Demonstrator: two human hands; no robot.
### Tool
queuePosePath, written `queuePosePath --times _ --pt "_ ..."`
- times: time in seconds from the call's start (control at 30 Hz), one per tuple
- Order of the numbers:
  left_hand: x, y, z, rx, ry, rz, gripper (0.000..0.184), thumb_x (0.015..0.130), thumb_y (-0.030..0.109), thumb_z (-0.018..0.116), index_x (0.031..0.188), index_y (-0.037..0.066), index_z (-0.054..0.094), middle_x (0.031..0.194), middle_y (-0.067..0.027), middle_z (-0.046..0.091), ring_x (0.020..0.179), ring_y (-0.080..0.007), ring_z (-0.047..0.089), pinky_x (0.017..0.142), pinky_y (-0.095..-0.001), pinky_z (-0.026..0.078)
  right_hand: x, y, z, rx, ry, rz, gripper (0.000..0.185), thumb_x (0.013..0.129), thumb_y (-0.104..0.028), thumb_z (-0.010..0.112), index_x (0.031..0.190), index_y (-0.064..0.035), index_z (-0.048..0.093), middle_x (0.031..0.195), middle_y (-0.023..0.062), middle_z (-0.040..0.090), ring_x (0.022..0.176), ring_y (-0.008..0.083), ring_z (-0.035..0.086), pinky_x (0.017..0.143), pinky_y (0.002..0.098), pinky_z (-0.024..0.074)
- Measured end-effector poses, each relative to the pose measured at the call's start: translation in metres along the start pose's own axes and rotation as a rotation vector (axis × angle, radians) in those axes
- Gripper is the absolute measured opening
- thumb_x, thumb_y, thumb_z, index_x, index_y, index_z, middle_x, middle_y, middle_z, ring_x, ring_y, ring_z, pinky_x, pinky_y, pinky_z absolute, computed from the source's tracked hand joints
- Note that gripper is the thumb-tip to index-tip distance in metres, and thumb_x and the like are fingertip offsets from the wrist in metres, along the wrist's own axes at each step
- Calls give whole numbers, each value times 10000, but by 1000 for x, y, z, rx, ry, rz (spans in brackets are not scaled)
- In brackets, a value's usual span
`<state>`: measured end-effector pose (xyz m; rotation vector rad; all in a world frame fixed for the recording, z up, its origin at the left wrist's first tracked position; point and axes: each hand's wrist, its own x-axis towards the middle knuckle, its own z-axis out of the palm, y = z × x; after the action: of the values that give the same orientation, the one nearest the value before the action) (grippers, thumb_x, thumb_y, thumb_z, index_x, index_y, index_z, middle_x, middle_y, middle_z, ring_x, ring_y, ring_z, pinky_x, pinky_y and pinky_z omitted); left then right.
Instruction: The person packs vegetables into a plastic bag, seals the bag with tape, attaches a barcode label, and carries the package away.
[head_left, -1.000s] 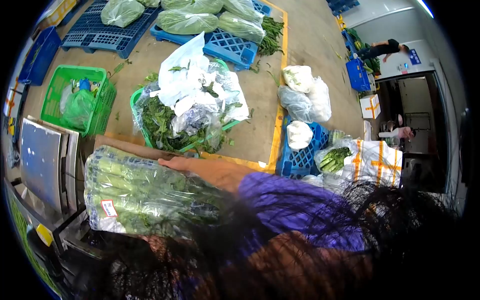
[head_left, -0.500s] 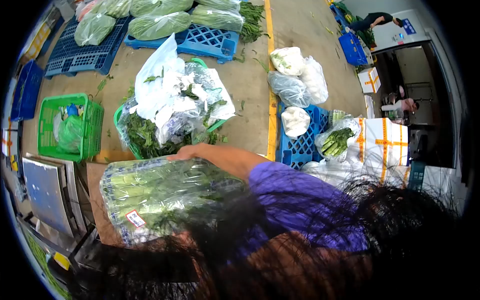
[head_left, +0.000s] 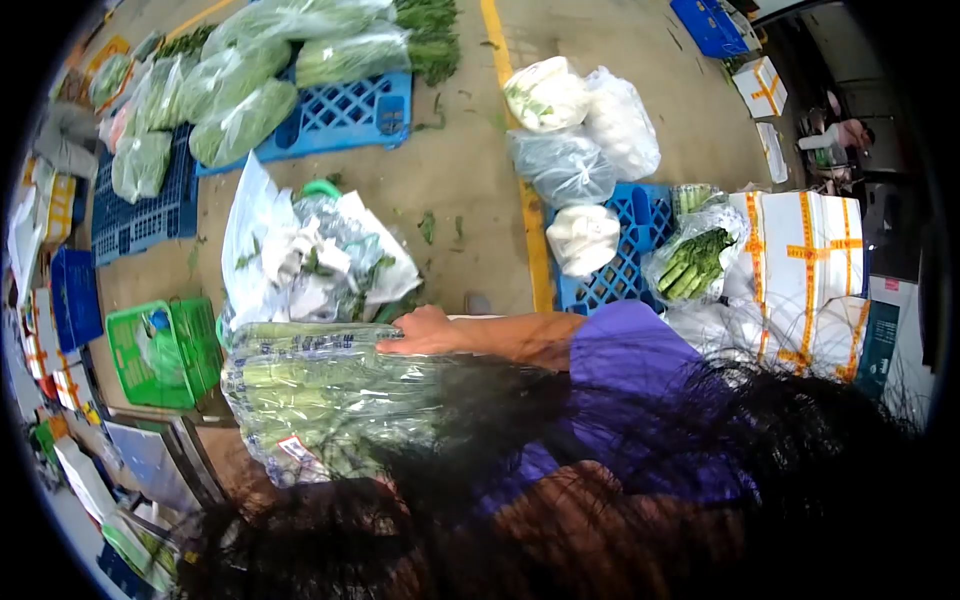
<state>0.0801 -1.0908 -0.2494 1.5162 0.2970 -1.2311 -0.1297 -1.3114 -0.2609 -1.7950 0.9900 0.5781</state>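
A large clear plastic bag of green vegetables (head_left: 330, 380), printed in blue and bearing a small red-edged label, spans the space in front of my body. My right hand (head_left: 425, 330) grips its far upper edge, fingers bent over the plastic, the arm in a purple sleeve reaching in from the right. Dark hair covers the near side of the bag and most of my left arm; my left hand's fingers are hidden. Just beyond the bag stands a heap of white and clear plastic bags (head_left: 320, 250) with leafy scraps.
A green basket (head_left: 165, 350) stands at left, near leaning metal panels (head_left: 150, 465). Bagged greens lie on a blue pallet (head_left: 350, 110) at the back. At right are white bags (head_left: 585, 240), another blue pallet (head_left: 640, 225) and taped white foam boxes (head_left: 800, 245).
The view has turned, and the floor items have shifted in the picture. The bag and my right hand appear a little farther right and lower, with the hand still on the bag.
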Motion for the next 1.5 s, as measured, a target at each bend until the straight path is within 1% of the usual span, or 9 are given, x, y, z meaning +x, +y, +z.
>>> queuePosePath --times 0.1,0.23,0.47,0.57,0.73,1.17,1.27,1.4,1.5 --pt "-9 15 119 70 -74 -11 303 934 337 433 1049 92 568 913 -29 585 815 -129 558 677 -285 474 -33 52 -97 146 296 -41 817 747 -773 382 881 -18 667 679 152 617 684 305 616 636 429 478" --pt "10 53 256 182 -191 -49 310 936 342 427 1054 92 565 917 -32 585 817 -130 560 679 -287 476 -40 93 -226 291 225 72 721 778 -701 423 1065 -77 644 861 200 649 858 369 613 769 426 474" --pt "65 81 459 416 -481 -94 322 939 351 415 1063 92 560 925 -36 585 820 -132 562 682 -290 479 -88 205 -345 529 713 307 712 767 -701 430 1060 -93 657 862 209 647 823 363 617 718 431 465" --pt "88 79 563 521 -597 -111 327 941 355 410 1067 92 558 929 -38 585 821 -133 563 684 -292 480 -106 257 -365 666 960 363 790 747 -731 431 945 -2 661 851 194 654 813 365 623 716 435 472" --pt "109 56 724 708 -739 -134 336 943 361 402 1073 92 554 934 -41 585 823 -134 565 686 -295 482 -122 356 -399 882 1051 586 653 766 -659 487 1005 -84 683 810 213 651 810 368 627 734 425 476" --pt "211 -158 1132 1118 -1110 -350 359 949 378 380 1090 92 544 949 -49 584 828 -138 570 692 -301 488 -62 610 -449 1267 1484 1227 732 680 -715 521 875 -32 701 723 225 641 735 367 638 671 449 483" --pt "265 -244 1218 1142 -1224 -416 364 950 382 375 1094 92 542 952 -51 584 830 -139 571 693 -303 490 -25 688 -464 1550 1526 1163 703 664 -692 562 805 -17 697 686 222 634 706 379 633 652 458 476" --pt "345 -340 1290 1156 -1304 -491 371 952 387 369 1099 92 539 957 -54 584 831 -140 572 695 -305 492 64 792 -461 1505 1675 1445 682 671 -609 607 988 -9 674 764 214 653 751 346 635 691 395 475" --pt "406 -398 1319 1169 -1296 -529 377 954 391 364 1103 92 537 960 -56 584 832 -141 574 696 -306 493 112 827 -453 1738 1619 1333 681 695 -556 611 1094 -4 627 850 223 657 823 327 637 744 350 470"
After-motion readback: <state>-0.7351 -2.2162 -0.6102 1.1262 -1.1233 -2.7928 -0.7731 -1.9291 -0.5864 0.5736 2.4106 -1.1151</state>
